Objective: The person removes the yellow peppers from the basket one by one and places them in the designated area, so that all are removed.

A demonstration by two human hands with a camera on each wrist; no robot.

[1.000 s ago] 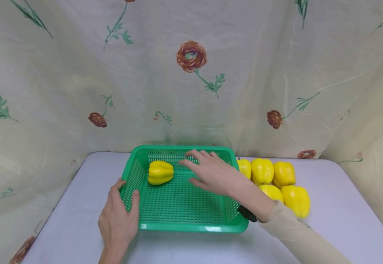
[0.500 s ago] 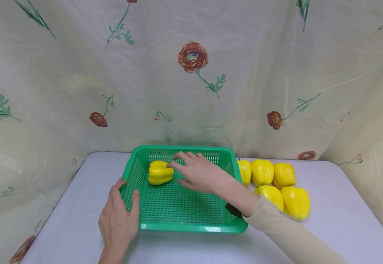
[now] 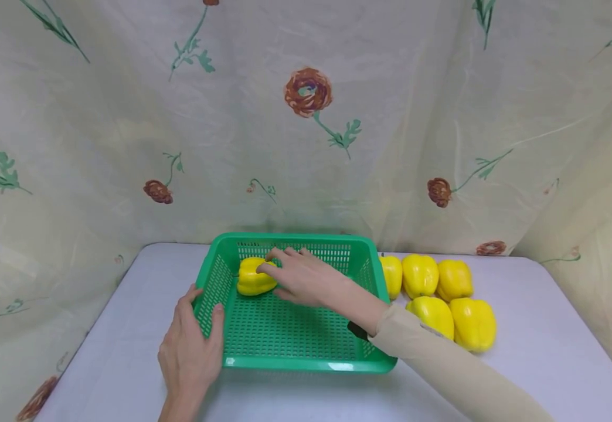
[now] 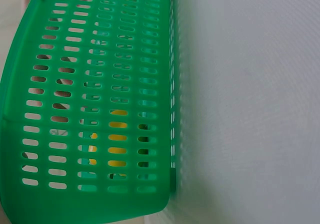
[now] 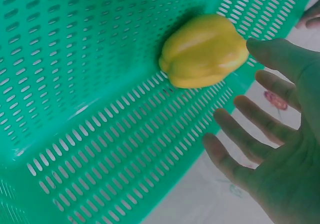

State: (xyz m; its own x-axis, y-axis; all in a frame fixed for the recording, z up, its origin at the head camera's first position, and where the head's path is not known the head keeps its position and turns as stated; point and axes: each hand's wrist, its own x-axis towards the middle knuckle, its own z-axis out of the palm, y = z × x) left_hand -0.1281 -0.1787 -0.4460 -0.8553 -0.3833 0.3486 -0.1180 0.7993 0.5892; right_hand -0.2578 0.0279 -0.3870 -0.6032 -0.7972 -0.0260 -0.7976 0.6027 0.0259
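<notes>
A green slotted plastic basket [image 3: 290, 366] stands on the table. One yellow bell pepper [image 3: 250, 276] lies on its side in the basket's back left part; its yellow also shows through the slots in the left wrist view. My left hand [image 3: 190, 346] holds the basket's left rim, thumb on the inner side and fingers outside. Over the basket, my right hand [image 3: 303, 278] reaches to the pepper's right side with fingers spread and slightly bent. In the right wrist view, one fingertip [image 5: 254, 45] overlaps the pepper's edge; contact is unclear. Nothing is gripped there.
Several more yellow bell peppers [image 3: 420, 275] lie in two rows on the table just right of the basket, partly behind the right forearm. A white cloth [image 3: 543, 346] covers the table. A flower-printed curtain [image 3: 369, 176] hangs behind and at both sides.
My right hand has moved left and slightly down across the basket to the pepper inside it. The left hand, the basket and the peppers stay where they were.
</notes>
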